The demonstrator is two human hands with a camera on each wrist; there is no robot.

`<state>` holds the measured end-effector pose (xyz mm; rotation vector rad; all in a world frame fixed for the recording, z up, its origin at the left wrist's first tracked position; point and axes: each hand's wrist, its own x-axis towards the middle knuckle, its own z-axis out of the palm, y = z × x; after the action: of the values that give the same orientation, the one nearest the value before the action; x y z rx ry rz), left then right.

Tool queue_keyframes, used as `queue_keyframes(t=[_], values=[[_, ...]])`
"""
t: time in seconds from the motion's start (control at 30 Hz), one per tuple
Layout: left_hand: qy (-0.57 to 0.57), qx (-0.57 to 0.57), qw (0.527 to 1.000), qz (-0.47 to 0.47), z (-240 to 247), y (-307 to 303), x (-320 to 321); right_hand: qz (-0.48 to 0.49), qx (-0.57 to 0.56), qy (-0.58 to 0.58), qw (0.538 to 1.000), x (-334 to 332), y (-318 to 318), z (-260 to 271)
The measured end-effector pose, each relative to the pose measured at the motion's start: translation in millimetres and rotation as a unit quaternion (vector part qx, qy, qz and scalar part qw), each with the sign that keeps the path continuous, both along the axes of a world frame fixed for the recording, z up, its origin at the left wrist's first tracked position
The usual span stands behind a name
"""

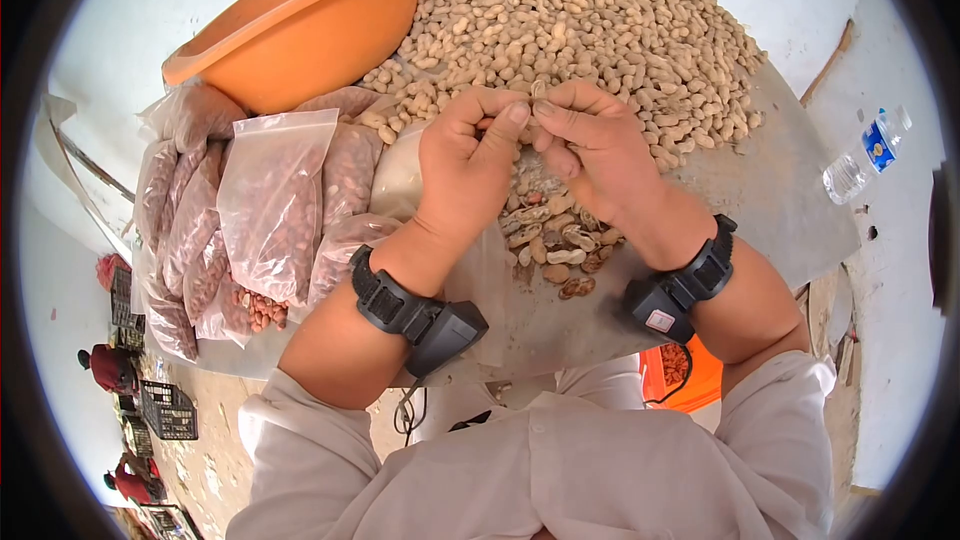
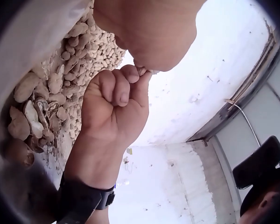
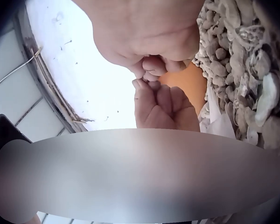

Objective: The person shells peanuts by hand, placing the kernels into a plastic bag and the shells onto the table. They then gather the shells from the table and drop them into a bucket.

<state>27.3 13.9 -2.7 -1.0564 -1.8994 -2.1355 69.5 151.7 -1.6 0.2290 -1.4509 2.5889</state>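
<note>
Both hands meet at the front edge of a big heap of unshelled peanuts (image 1: 590, 20). Thumb and fingers of my left hand (image 1: 470, 145) and right hand (image 1: 603, 145) pinch one peanut (image 1: 540, 90) between them, thumb tips nearly together. In the left wrist view a bit of its pale shell (image 2: 142, 71) shows at the fingertips; the rest is hidden by the fingers. The right hand's other fingers (image 2: 123, 97) curl into the palm. Below the hands lies a small pile of broken shells (image 1: 560, 240) on the grey table (image 1: 720, 195).
An orange basin (image 1: 320, 30) leans at the heap's left. Clear bags of reddish shelled peanuts (image 1: 275, 200) are stacked on the left side, with loose kernels (image 1: 262, 310) beside them. A water bottle (image 1: 868, 155) lies at the right. Under the table edge sits an orange container (image 1: 700, 380).
</note>
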Motion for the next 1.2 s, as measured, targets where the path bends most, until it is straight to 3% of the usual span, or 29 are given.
queue_keyframes(t=[0.07, 0.27, 0.47, 0.5, 0.57, 0.67, 0.77, 0.87, 0.97, 1.07, 1.17, 1.2], values=[[-0.016, 0.039, 0.998, -0.035, 2, 1, 2, 0.027, -0.063, -0.008, 0.998, -1, -1, -2], [-0.093, 0.051, 0.993, -0.055, -2, 0, -5, 0.067, -0.092, -0.022, 0.993, -1, 0, 2], [-0.232, 0.114, 0.961, -0.099, -3, 6, -6, -0.031, 0.056, 0.011, 0.998, -2, 1, 1], [-0.266, 0.127, 0.947, -0.125, -2, 5, -6, -0.065, 0.131, 0.037, 0.989, -1, 0, 4], [-0.332, 0.154, 0.913, -0.177, -2, 2, -6, -0.131, 0.279, 0.088, 0.947, 4, -3, 10], [-0.426, 0.221, 0.848, -0.226, -5, 1, -9, -0.244, 0.455, 0.202, 0.832, 5, -4, 11], [-0.473, 0.221, 0.817, -0.245, -4, -1, -11, -0.264, 0.544, 0.250, 0.756, 6, -3, 16], [-0.490, 0.227, 0.803, -0.252, -6, -2, -12, -0.300, 0.550, 0.303, 0.718, 3, -4, 16], [-0.478, 0.207, 0.816, -0.249, -3, -3, -15, -0.275, 0.576, 0.269, 0.722, 5, 1, 24], [-0.451, 0.233, 0.846, -0.160, 2, -4, -13, -0.085, 0.551, 0.122, 0.821, 10, 21, 39], [-0.448, 0.230, 0.853, -0.140, 2, -7, -17, 0.124, 0.608, 0.136, 0.772, 5, 52, 35], [-0.439, 0.225, 0.857, -0.150, 1, -7, -18, 0.131, 0.612, 0.115, 0.771, 6, 52, 37]])
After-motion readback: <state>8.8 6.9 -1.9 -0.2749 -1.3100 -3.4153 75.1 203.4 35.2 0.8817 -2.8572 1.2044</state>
